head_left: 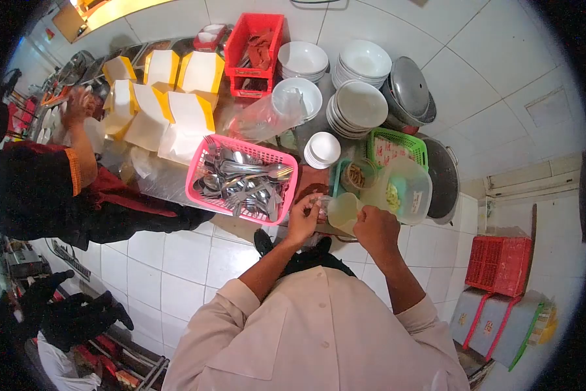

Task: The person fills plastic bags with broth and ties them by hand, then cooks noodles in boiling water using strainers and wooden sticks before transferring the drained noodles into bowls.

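My right hand is closed round the handle of a pale yellow-green plastic cup, which is held over the counter edge. Just left of the cup, my left hand pinches a small clear plastic bag near the cup's rim. Left of my hands sits a pink basket full of spoons and forks. Behind the cup is a round container with brown pieces. A larger translucent tub with pale green pieces inside stands to the right.
Stacked white bowls, a red bin, a green basket and dark pots line the counter's back. Open paper boxes stand at left, near a co-worker in dark clothes. Red crates stand at right.
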Demonstrator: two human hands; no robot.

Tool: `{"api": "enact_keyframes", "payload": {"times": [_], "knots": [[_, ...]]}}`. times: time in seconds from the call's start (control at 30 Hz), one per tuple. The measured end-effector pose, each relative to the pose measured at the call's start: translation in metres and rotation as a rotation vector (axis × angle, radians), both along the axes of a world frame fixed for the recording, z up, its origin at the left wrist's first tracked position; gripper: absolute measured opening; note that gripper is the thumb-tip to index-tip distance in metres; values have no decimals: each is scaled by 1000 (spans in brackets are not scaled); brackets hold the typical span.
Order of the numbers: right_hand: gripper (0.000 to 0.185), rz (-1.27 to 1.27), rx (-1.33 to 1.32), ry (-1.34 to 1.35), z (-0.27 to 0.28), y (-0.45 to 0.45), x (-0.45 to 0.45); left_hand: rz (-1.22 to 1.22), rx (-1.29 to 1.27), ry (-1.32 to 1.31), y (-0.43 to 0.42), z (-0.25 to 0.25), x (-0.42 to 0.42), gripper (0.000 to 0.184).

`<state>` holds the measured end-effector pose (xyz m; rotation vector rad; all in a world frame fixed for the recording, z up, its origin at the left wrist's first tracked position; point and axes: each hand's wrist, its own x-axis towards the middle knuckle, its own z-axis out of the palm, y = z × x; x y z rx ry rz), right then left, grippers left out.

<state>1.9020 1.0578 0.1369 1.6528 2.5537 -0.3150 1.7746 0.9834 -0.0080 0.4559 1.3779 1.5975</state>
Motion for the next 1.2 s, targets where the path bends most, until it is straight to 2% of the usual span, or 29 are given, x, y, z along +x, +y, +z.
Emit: {"api": "enact_keyframes", "payload": {"times": [0.07,0.3,0.4,0.57,0.87,1.0,1.1,1.17,1.2], "knots": [[20,-7,-12,-7,0,0,-1,-11,33,156,0,-2,-2,25],[19,7,13,7,-3,0,0,-20,-21,61,1,-12,-1,25],[19,6,13,7,-2,1,-3,-22,-13,158,2,-14,-2,25],[18,19,33,15,-5,1,-4,-28,-19,38,0,-3,-3,25],[19,11,-22,-32,-3,2,-7,-18,-23,34,-1,0,-5,24],[18,-4,-55,59,-13,5,8,-11,-41,16,-2,0,-6,24],[19,-89,-135,156,-21,6,31,-1,-18,165,-2,-6,-5,25],[20,-128,-165,231,-35,4,45,-13,-106,-21,-3,-5,-3,25],[22,-151,-122,305,-44,2,51,-17,-108,-17,-2,-7,-1,25]]}}
